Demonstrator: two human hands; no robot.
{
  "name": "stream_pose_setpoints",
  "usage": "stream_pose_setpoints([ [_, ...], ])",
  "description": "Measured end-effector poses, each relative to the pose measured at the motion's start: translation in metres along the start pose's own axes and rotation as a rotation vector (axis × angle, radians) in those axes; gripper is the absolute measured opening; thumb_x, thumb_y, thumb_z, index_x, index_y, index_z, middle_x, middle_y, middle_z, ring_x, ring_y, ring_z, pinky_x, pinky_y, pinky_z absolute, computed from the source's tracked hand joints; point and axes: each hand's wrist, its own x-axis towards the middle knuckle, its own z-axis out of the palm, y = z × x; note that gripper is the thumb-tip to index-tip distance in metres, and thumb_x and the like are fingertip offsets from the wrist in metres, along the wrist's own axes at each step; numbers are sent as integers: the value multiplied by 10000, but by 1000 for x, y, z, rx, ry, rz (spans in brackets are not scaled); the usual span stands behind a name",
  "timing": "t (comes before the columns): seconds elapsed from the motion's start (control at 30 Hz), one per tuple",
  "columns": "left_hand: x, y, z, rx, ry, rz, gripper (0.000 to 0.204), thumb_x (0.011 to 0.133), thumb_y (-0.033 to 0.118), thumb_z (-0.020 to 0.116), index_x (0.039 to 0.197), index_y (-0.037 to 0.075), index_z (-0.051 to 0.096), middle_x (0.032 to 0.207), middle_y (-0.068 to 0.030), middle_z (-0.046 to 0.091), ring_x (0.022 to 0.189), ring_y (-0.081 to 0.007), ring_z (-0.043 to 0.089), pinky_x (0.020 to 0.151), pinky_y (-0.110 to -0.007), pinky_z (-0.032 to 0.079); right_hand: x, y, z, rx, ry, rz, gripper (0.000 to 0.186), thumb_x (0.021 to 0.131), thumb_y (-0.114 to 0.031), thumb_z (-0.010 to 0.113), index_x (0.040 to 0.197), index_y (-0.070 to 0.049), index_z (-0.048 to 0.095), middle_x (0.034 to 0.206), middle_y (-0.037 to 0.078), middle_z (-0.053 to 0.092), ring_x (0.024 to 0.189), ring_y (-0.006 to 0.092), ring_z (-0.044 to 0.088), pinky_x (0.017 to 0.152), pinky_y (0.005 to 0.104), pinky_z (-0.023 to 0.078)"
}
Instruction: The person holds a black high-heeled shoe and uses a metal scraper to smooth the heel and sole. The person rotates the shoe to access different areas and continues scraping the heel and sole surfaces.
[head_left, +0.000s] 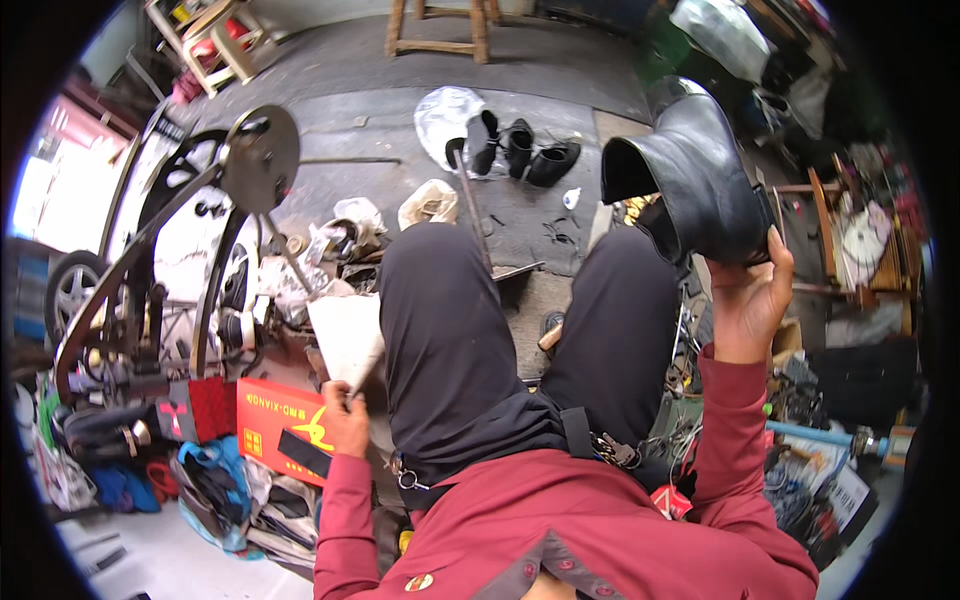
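A black leather boot is held up at the right, its wide opening turned to the left. My right hand is closed on the lower part of the boot, the thumb up along its side. By my left knee, my left hand pinches the lower corner of a white, roughly triangular sheet. Whether the sheet is paper or cloth I cannot tell. Just below that hand lies a red box with yellow print, and a dark flat strip rests across it.
Several black shoes stand on the floor ahead, beside a clear plastic bag. A metal machine with a round disc rises at the left. A wooden stool is at the back. Cluttered tools and wires fill the right side.
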Motion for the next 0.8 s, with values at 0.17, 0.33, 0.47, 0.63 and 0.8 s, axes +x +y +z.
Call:
stream_pose_setpoints([
  [0.17, 55, 104, -49, -440, -25, -34, 167, 935, -5, 588, 1070, 63, 518, 929, -9, 583, 816, -67, 554, 744, -244, 472, 1, -18, -34, 42, 43, -91, 364, 959, -278, 621, 1219, -24, 634, 1193, 114, 707, 1082, 238, 690, 893, 413, 581],
  [0.33, 61, 254, -61, -764, -353, 40, 220, 908, 4, 608, 1104, 44, 516, 958, -63, 656, 789, -102, 607, 782, -235, 506, -1, -28, -58, 93, 81, -126, 374, 965, -274, 611, 1232, -13, 623, 1207, 121, 698, 1112, 240, 677, 899, 422, 574],
  [0.47, 33, 318, 2, -517, -606, 103, 285, 922, 12, 643, 1182, 68, 540, 815, 17, 563, 638, -47, 476, 584, -218, 386, -7, -31, -70, 129, 119, -164, 369, 966, -263, 610, 1233, -10, 626, 1209, 126, 699, 1125, 248, 671, 927, 433, 563],
  [0.63, 9, 321, 121, 11, -848, 362, 347, 921, 146, 678, 1226, 42, 548, 959, -200, 685, 897, -372, 690, 804, -449, 529, -14, -37, -91, 194, 99, -177, 388, 976, -264, 587, 1268, -11, 617, 1277, 125, 678, 1155, 286, 663, 953, 498, 555],
  [0.8, -1, 282, 104, -190, -788, 680, 341, 865, 80, 703, 1196, 57, 625, 1129, -164, 655, 1077, -347, 619, 927, -407, 499, -19, -42, -105, 155, 189, -149, 414, 998, -276, 563, 1307, -6, 612, 1313, 129, 668, 1182, 275, 655, 989, 478, 523],
])
